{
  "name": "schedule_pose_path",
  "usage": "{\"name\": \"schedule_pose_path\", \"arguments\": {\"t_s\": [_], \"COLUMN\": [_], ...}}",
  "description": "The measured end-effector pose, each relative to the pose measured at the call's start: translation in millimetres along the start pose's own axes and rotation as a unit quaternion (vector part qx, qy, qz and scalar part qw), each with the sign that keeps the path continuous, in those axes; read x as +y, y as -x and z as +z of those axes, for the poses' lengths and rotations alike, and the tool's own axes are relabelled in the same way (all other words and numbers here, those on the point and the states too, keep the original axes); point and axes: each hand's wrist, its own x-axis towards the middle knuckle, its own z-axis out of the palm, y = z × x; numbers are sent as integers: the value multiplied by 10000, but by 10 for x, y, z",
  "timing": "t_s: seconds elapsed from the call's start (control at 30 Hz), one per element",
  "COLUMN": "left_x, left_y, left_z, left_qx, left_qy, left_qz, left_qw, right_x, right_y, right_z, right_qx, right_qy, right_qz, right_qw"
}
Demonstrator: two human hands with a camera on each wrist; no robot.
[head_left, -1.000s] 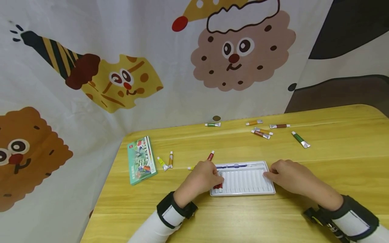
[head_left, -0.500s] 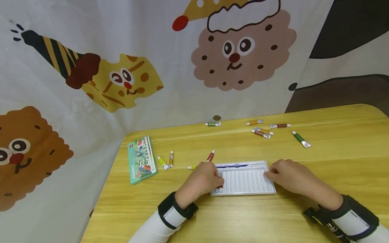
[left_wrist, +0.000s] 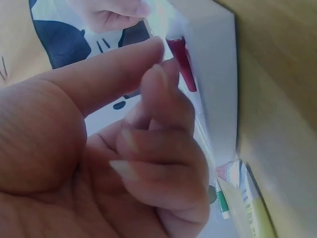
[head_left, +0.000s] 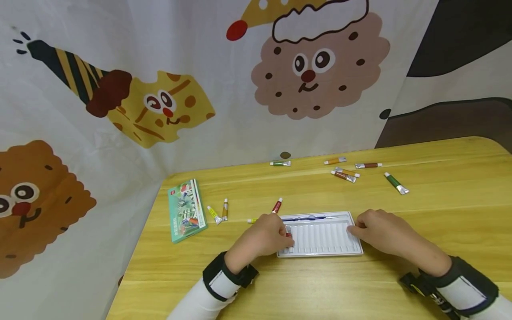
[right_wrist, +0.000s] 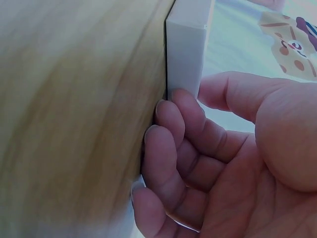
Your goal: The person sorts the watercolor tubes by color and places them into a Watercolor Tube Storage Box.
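A white plastic paint tray (head_left: 326, 238) with grooved slots lies on the table in front of me, a thin blue paintbrush (head_left: 306, 218) along its far side. My left hand (head_left: 262, 238) is over the tray's left end, its fingers bent and the thumb near the index fingertip. Right at those fingertips is a dark red paint tube (left_wrist: 182, 62), partly covered by the hand in the head view; I cannot tell whether they pinch it. At the other end my right hand (head_left: 384, 233) grips the tray's right edge, thumb on one side and bent fingers against the end wall.
Another red tube (head_left: 277, 205) and a yellow tube (head_left: 252, 221) lie just beyond the left hand. Farther left are a teal paint box (head_left: 186, 211) and two tubes beside it. Several green, brown and ochre tubes (head_left: 344, 176) are scattered along the table's far side.
My left hand has shifted slightly left and toward me at the tray's left end. The right hand and the tray stay in place.
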Motion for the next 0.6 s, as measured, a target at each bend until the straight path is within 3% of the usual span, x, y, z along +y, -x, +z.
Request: {"name": "schedule_pose_path", "arguments": {"t_s": [0.2, 0.6], "left_x": [-14, -29], "left_y": [9, -27], "left_z": [-20, -13], "left_qx": [-103, -20], "left_qy": [-54, -4], "left_qz": [-64, -267], "left_qw": [9999, 9996], "right_x": [1, -8], "right_y": [1, -5], "right_z": [9, 12], "right_qx": [-6, -34], "right_qy": [-16, -16], "right_qz": [-23, 22], "right_qw": [10000, 10000]}}
